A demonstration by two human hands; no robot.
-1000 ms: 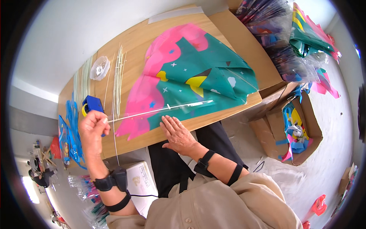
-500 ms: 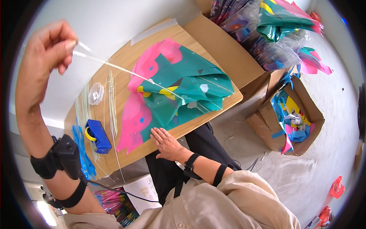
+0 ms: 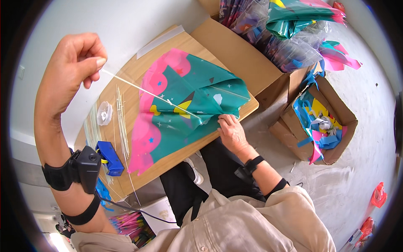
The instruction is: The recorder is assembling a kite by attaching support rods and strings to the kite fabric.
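Observation:
My left hand (image 3: 82, 61), raised at the left, pinches the end of a white string (image 3: 142, 89). Taut and knotted partway, the string slopes down to a folded plastic sheet (image 3: 176, 122) on the table. That sheet looks like a kite sail: green, with a scalloped pink border and printed stars, clouds and a yellow moon. At the sheet's near right edge, my right hand (image 3: 233, 132) has its fingers curled onto the green film; the fingertips are partly hidden.
On the wooden table (image 3: 140, 189) lie thin pale rods (image 3: 121, 122), a clear round container (image 3: 105, 113) and a blue tape dispenser (image 3: 110, 158). Cardboard boxes (image 3: 235, 50) stand behind; another box (image 3: 342, 147) on the floor holds coloured scraps. Bagged, folded sheets (image 3: 289, 50) are piled at the back right.
My right hand has gone from the sheet's near edge rightward to its right part, its fingers curling in. My left hand has shifted slightly right and down, still holding the string. The sheet lies flatter.

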